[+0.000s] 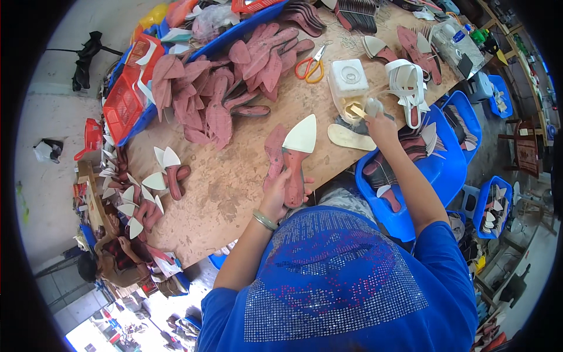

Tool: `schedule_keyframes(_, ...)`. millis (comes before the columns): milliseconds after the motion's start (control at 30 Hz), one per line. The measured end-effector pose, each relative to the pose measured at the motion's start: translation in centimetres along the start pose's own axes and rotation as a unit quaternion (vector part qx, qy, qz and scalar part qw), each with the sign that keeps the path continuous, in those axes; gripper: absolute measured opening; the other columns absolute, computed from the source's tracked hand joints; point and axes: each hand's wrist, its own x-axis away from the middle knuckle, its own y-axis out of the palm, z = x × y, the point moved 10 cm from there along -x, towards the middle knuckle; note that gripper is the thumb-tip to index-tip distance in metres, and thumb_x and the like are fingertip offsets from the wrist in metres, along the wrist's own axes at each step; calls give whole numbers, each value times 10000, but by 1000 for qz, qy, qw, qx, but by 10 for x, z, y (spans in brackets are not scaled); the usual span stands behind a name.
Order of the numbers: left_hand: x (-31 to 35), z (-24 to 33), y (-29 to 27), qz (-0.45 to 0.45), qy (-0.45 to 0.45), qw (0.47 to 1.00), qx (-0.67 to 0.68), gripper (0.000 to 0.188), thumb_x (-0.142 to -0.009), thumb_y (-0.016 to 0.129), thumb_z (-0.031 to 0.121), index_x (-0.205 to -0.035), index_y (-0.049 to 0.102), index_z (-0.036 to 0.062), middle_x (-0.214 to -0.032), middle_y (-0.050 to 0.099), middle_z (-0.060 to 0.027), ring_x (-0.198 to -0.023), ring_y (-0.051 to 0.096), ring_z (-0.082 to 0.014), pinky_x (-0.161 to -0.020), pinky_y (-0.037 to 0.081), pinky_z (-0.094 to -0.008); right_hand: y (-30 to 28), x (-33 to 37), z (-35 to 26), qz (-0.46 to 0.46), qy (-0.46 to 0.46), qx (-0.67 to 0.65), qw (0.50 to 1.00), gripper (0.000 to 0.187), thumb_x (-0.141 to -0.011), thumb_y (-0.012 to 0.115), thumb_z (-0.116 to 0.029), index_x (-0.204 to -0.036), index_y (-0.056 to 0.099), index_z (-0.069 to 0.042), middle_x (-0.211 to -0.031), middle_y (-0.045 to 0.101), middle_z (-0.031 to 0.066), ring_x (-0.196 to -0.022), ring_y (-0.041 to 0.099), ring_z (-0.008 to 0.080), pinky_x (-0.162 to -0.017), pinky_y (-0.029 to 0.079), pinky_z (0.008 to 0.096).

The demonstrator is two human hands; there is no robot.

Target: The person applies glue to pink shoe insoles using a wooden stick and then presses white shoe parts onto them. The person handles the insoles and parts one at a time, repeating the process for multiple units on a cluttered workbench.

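My left hand [274, 196] is closed around the heel end of a reddish-brown shoe insole [295, 170] with a cream pointed toe piece [301, 135]. Another reddish insole [274, 146] lies beside it, partly under it. At the table's edge, my right hand [382, 128] grips a brush [356, 110] with a pale flat handle. Its tip is down in the opening of a translucent plastic glue container [343, 94], so the bristles are hidden. A cream, sole-shaped piece [350, 137] lies just below the container.
Reddish insoles [211, 100] are heaped behind my left hand. Orange-handled scissors [311, 66] lie near the container. White strips [406, 82] hang in a loop at right. Blue tubs [422, 176] with insoles stand beside my right arm. Toe-pieced insoles [173, 176] lie left. Another person [120, 252] sits lower left.
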Motion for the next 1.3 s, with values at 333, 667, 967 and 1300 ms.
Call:
schedule_keyframes(333,14,17,-11,12,18,1000,-3,430,-988,392,364,-1244,435,20,-1068,631,-182,-739,639,-193,-628,557,-339,14,69,-17,-68,180,-363,912,242,-842,655,-223,-1037,701,-86,-708,671,91,-653,637,191,-608,497,348)
schedule_keyframes(667,41,25,-19,10,34,999,-13,383,-985,411,343,-1169,489,16,-950,628,-123,-683,609,-178,-589,538,-334,-66,43,-187,58,-147,-321,934,211,-837,664,-177,-1038,706,-130,-757,625,101,-680,620,299,-586,496,374)
schedule_keyframes(967,73,37,-59,74,61,995,29,369,-979,421,332,-1111,518,1,-912,617,-105,-662,588,-182,-583,521,-331,-108,29,-204,98,-124,-352,923,183,-830,653,-150,-1004,697,-113,-792,642,131,-704,633,310,-608,501,399)
schedule_keyframes(1300,107,62,-61,53,146,984,91,375,-974,422,329,-1032,543,-21,-906,606,-114,-714,585,-196,-597,513,-344,-122,12,-239,137,-173,-329,918,205,-832,648,-149,-1030,692,-122,-734,612,133,-646,615,303,-551,496,399)
